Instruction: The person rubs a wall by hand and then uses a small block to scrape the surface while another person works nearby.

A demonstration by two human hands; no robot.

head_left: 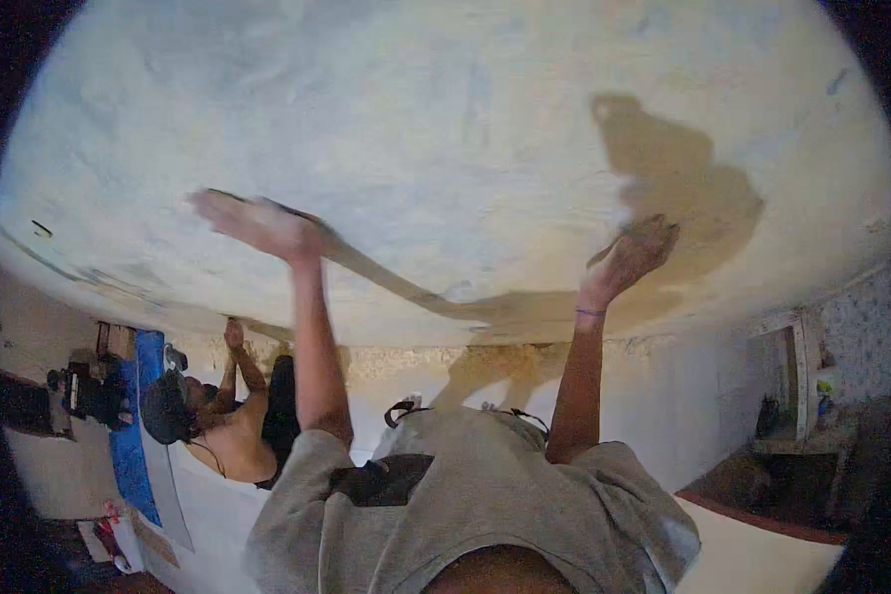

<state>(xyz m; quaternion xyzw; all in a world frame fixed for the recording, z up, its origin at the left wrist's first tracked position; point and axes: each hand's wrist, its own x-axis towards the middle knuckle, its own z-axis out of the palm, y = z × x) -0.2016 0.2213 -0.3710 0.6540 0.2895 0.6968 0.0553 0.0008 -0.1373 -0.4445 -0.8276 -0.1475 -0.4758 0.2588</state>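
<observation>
A large pale surface [436,148] with faint bluish and yellowish patches fills the upper view. My left hand [257,226] lies against it at the left, fingers stretched out to the left and slightly blurred; I see nothing held in it. On the right, my right hand [642,249] is at the same surface with its fingers curled. A dark edge shows beside the fingers, but what they hold, if anything, is hidden. A thin band circles the right wrist. Dark shadows of my hands and arms fall across the surface.
At the lower left, another person [233,436] in dark clothing has both arms raised near the surface. Behind are a blue panel [139,426] and dark items on a wall. A framed opening [787,381] and a dark ledge [762,520] stand at the right.
</observation>
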